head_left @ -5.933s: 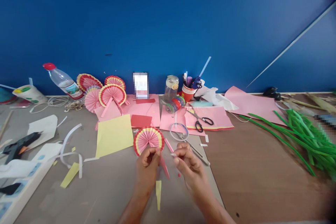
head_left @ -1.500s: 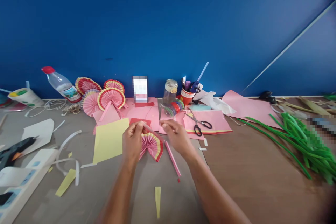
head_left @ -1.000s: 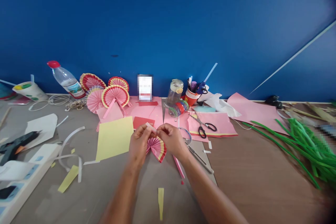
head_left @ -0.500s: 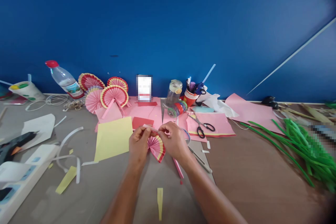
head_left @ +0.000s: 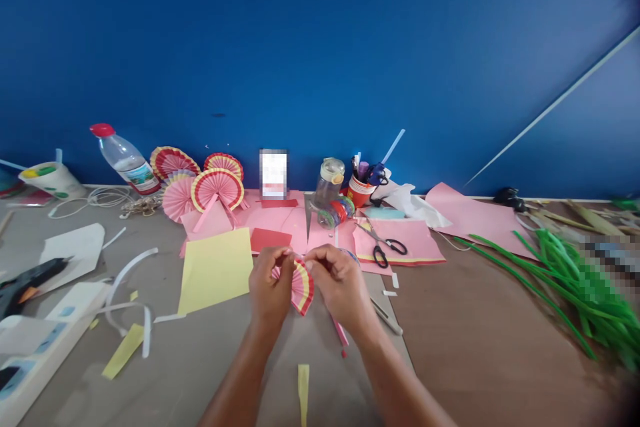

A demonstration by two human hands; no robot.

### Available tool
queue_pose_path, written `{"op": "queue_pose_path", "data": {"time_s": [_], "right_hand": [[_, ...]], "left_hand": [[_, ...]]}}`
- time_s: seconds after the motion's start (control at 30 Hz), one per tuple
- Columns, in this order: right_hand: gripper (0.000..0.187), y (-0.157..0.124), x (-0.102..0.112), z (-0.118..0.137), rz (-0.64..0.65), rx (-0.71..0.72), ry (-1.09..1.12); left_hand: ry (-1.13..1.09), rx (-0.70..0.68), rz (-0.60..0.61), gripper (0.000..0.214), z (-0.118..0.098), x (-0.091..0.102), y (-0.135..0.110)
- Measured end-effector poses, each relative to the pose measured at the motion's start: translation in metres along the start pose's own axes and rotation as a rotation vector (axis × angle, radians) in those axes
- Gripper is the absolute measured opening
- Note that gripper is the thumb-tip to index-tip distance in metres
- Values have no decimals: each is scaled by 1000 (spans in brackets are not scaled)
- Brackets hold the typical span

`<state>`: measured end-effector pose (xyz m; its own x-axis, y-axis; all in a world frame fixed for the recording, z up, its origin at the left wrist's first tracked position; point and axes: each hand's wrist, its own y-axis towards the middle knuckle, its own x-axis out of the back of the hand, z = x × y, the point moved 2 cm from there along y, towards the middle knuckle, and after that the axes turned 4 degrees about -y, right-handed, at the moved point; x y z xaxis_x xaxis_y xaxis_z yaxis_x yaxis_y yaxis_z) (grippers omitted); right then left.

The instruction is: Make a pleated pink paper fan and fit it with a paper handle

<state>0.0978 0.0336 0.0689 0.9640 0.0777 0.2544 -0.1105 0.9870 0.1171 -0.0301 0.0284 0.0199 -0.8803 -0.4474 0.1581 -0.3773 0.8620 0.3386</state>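
Fine fingertip work appears to be in hand, with a small part being settled against a pleated fan (head_left: pixel 303 290). The fan is found between the hands, low over the grey surface (head_left: pixel 220 367), its left side mostly covered by the left hand (head_left: pixel 273 283). By the left thumb and fingers, pressed together, what looks like a pink strip (head_left: pixel 299 255) seems to be pinched; only a sliver is seen. The right thumb and forefinger are drawn together at the fan's edge, but whether strip or fan is grasped by the right hand (head_left: pixel 340 287) cannot be told. A steady, light pinch is judged to be called for, with the strip kept lined up and the pleats uncrushed. The fan's right side is left uncovered, its curved rim in view. Behind the hands, room is limited by the red card (head_left: pixel 271 240); to the left, by the yellow sheet (head_left: pixel 216 270). Beneath the right wrist a pink stick (head_left: pixel 340 332) is partly hidden, and the knife (head_left: pixel 386 315) is laid just beside. More open room is offered on the brown surface (head_left: pixel 475 347).
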Motion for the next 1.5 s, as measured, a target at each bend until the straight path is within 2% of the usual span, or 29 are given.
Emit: {"op": "queue_pose_path", "data": {"time_s": [0.1,0.2,0.37,0.5,0.7,0.9,1.07,1.17,1.33,1.5], "right_hand": [[11,-5,-7,4,-53,34,-57],[12,-7,-13,2,-93,24,-83],[11,-8,-10,-4,-137,55,-67],[11,-8,-7,-3,-132,54,-64],[13,-7,-6,-1,-143,58,-134],[13,-5,-4,-1,-119,96,-168],[16,-5,-1,-2,-168,275,-295],[16,-6,-1,-3,-195,387,-396],[13,-6,-2,-3,-211,467,-538],[13,-2,0,2,-133,512,-641]], "left_hand": [[150,-240,-19,8,-9,-2,-5],[187,-415,-27,10,-16,-3,-8],[170,-552,33,23,-22,-3,-11],[160,-559,83,29,-21,-1,-14],[210,-582,57,29,-19,-1,-15],[189,-511,71,21,-21,-1,-13],[174,-388,132,17,-23,-1,-13],[187,-327,126,15,-24,-1,-13],[212,-301,131,15,-26,-3,-12],[224,-329,130,16,-25,-3,-11]]}}
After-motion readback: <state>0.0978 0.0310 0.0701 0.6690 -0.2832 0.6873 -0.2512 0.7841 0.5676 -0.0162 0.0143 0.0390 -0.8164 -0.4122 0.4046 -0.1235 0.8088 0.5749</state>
